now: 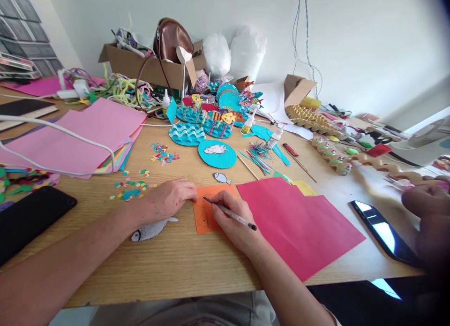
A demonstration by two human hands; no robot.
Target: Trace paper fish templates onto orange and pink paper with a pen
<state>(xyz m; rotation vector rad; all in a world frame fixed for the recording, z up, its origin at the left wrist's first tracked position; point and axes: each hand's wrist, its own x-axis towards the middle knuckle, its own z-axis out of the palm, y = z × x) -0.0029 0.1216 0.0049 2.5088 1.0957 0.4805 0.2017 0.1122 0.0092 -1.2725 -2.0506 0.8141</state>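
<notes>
My right hand (234,218) is closed round a pen (234,214), its tip on a square of orange paper (200,227). Pencil-like outlines, one with a dot like an eye, show on the orange paper. My left hand (176,194) has its fingers curled together, gripping the paper's left edge. Under my left wrist lies a grey paper fish (151,230), partly covered. A smaller paper fish (221,178) lies just beyond the orange paper. Behind it is a blue oval (218,161) with a white fish cutout on it. A red sheet (298,223) lies right of my right hand.
Confetti dots (131,190), pink sheets (84,133) and a black phone (38,218) lie left. Glue bottles (274,137) and decorated blue fish crafts (214,115) stand behind. At right are another phone (383,232) and a co-worker's blurred hand (427,208).
</notes>
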